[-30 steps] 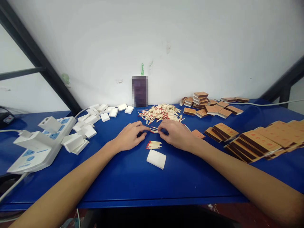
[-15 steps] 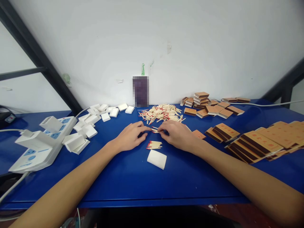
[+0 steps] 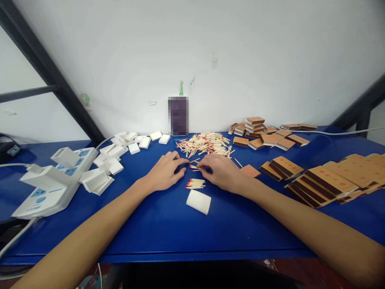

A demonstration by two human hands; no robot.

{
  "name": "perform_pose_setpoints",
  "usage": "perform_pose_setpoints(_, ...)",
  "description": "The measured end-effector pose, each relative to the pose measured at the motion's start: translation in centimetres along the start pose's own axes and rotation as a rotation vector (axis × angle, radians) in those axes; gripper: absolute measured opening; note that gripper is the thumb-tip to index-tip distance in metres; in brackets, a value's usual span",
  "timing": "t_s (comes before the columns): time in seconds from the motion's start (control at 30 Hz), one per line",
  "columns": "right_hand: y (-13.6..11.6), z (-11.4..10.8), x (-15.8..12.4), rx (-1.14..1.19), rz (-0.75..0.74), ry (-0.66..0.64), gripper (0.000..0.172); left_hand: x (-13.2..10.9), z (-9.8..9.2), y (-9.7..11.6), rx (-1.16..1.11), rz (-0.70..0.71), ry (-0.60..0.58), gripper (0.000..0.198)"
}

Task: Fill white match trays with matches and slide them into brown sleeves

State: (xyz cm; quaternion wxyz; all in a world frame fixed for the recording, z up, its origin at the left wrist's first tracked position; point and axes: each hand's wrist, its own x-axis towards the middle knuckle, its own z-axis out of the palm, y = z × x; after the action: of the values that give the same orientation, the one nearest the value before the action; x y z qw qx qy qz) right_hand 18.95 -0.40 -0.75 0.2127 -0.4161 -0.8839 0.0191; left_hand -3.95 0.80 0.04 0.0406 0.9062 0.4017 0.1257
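Shows a smooth, bare left forearm (image 3: 87, 230), long and tapering to a slim wrist, joined to a bare left hand (image 3: 165, 171) with slender fingers. Has a bare right forearm (image 3: 300, 216) of similar taper, broadening toward the elbow, ending in a bare right hand (image 3: 219, 172) with a rounded back.

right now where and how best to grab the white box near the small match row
Probably pinched by its left and right edges, coming from the near side: the white box lies flat, and the small match row sits just beyond its far edge.
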Motion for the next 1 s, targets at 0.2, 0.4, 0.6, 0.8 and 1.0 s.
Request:
perform_pose_setpoints(0.2, 0.32, 0.13, 0.09, 0.024, 0.018, 0.000, 0.016, 0.07, 0.01, -0.02, -0.017, 0.020, -0.004, 0.038)
perform_pose_setpoints(0.4, 0.31, 0.25, -0.15, 0.060, 0.026, 0.067, 0.020, 0.03, -0.14, 0.01, -0.006, 0.032, -0.022, 0.037)
perform_pose_setpoints(0.6, 0.17, 0.16, -0.21, 0.094, -0.054, 0.097, 0.019, 0.05, -0.14, 0.01, -0.004, 0.040, -0.017, 0.036)
perform_pose_setpoints(0.8, 0.29, 0.26, -0.01, 0.092, -0.126, 0.062, 0.019, 0.01, -0.06, -0.05, -0.009, 0.055, -0.008, 0.036)
perform_pose_setpoints(1.0, 0.48, 0.51, 0.13, 0.108, -0.123, 0.064, 0.019, 0.03, -0.04, -0.12, -0.015, 0.055, -0.005, 0.035)
